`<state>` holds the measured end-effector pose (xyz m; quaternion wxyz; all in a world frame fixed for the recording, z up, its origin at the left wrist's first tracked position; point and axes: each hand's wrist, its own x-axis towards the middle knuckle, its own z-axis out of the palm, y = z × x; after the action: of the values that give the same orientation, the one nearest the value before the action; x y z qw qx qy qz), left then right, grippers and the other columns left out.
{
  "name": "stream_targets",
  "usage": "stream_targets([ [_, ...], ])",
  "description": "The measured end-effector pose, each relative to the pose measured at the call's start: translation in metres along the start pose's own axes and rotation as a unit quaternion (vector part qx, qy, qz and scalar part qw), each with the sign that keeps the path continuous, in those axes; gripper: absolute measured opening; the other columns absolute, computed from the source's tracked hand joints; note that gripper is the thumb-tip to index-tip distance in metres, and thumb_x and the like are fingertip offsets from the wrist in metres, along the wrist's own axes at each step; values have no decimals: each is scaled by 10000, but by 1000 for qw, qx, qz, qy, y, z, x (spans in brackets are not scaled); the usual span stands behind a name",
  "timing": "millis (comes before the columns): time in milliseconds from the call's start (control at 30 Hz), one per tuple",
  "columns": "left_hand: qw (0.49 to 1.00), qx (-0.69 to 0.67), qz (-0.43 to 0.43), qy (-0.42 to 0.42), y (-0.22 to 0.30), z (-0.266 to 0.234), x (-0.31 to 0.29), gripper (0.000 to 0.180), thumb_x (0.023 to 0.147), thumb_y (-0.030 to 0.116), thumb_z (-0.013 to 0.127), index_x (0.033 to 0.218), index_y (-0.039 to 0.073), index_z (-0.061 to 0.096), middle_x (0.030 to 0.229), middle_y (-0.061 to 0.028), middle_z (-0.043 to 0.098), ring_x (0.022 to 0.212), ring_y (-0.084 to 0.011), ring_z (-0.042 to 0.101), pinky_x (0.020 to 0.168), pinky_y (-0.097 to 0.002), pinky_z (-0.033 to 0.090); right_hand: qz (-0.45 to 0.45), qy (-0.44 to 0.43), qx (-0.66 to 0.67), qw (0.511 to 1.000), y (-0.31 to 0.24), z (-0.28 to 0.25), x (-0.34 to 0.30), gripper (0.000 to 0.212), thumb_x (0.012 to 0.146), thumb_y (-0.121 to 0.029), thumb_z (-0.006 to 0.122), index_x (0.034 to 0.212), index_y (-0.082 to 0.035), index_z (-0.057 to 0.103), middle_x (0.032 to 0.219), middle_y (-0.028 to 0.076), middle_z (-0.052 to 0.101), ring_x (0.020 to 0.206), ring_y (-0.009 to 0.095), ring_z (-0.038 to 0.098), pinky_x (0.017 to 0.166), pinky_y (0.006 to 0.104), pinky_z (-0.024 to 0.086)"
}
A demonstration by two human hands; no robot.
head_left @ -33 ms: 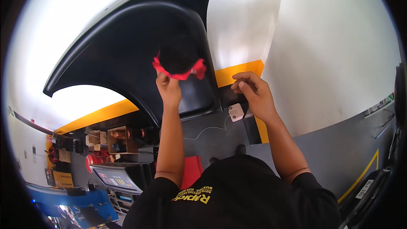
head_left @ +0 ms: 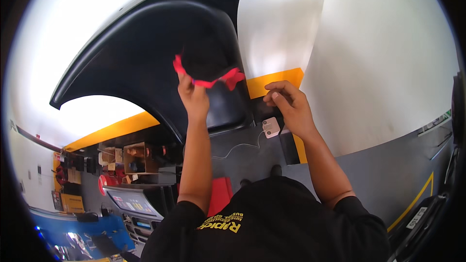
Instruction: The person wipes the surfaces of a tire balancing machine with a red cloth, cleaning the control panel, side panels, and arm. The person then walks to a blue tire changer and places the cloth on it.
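My left hand [head_left: 195,99] is closed on the lower edge of a dark cloth item with a red border [head_left: 232,76]. Its black part blends into the panel behind, so its exact kind cannot be made out. It hangs raised in front of a large black curved panel [head_left: 131,63], shaped like a vehicle fender, which leans at the white wall. To the right, my right hand [head_left: 293,106] is lifted with loosely bent fingers, apart from the cloth and with nothing visible in it.
Below my right hand, a small white square device [head_left: 271,127] with a thin cable lies on the grey floor [head_left: 238,140]. At lower left are a cardboard box [head_left: 141,159], a black tool cabinet [head_left: 158,201] and a red object [head_left: 221,195]. A yellow wall stripe [head_left: 276,81] runs behind.
The red-edged cloth has spread slightly, its right end shifting to the right. My left hand has tilted a little; my right hand has barely moved.
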<state>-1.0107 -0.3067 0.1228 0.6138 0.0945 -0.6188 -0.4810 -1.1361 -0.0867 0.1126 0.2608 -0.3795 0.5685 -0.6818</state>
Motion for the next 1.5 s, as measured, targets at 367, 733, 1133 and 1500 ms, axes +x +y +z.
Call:
stream_targets([
  [367,989,-121,-43,75,70,113,76,307,974,124,714,701,105,573,653,54,550,542,-84,488,553,-260,423,-99,16,-94,991,-19,37,36,191,1032,-80,589,1185,-6,675,946,79,728,846,133,680,786,296,539],
  [733,996,73,-54,20,-43,84,9,425,805,269,848,1059,24,610,873,-224,742,863,-408,753,717,-422,587,-213,96,-78,969,-6,66,102,707,926,-273,778,1467,-13,405,1399,179,523,1266,284,555,1034,419,489],
  [1133,959,99,-261,-53,-162,23,-127,295,857,238,724,1086,68,651,1030,-187,726,993,-413,681,876,-461,545,19,13,-216,976,171,57,72,648,950,-234,791,1468,23,499,1404,149,581,1333,260,542,1171,381,381],
  [1500,935,212,-256,-126,-377,-62,-291,402,789,291,776,1150,166,649,1080,-89,705,1083,-336,659,974,-472,497,450,102,-140,876,398,44,14,752,919,-134,788,1507,-129,320,1253,92,587,1174,207,579,1048,421,469],
])
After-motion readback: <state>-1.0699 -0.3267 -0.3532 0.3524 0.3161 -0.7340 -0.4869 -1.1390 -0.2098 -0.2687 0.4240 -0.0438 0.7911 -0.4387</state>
